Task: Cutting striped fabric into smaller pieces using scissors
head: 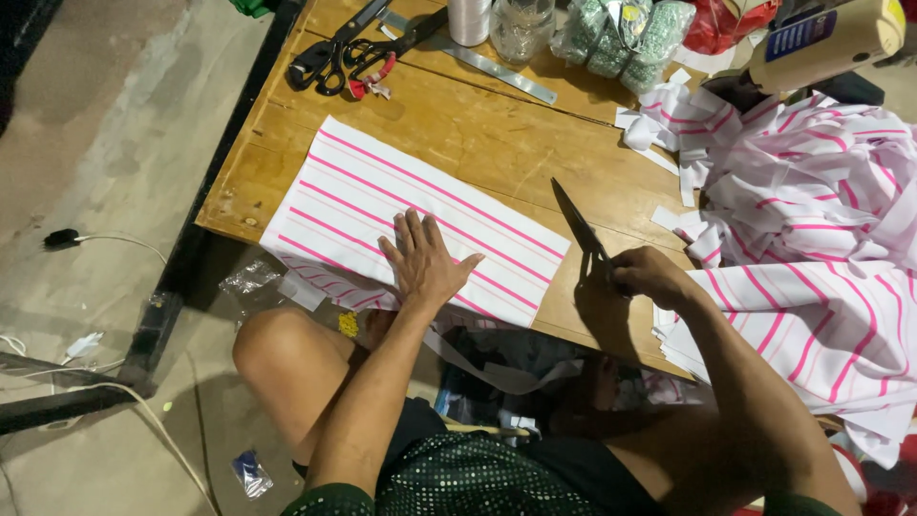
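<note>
My left hand [423, 260] lies flat, fingers spread, on a rectangular piece of white cloth with pink stripes [363, 196] spread on the wooden table [487, 134]. The cloth's near edge hangs slightly over the table's front edge. My right hand [648, 274] grips the handles of large dark scissors [579, 227], blades closed and pointing up and away, just right of the cloth's right end. The blades are not touching the cloth.
A heap of the same striped cloth and cut scraps [812, 191] fills the right side. At the back lie two pairs of scissors [349, 53], a metal ruler [497, 69], a thread spool [469, 19], a glass jar [522, 27]. Scraps lie under the table.
</note>
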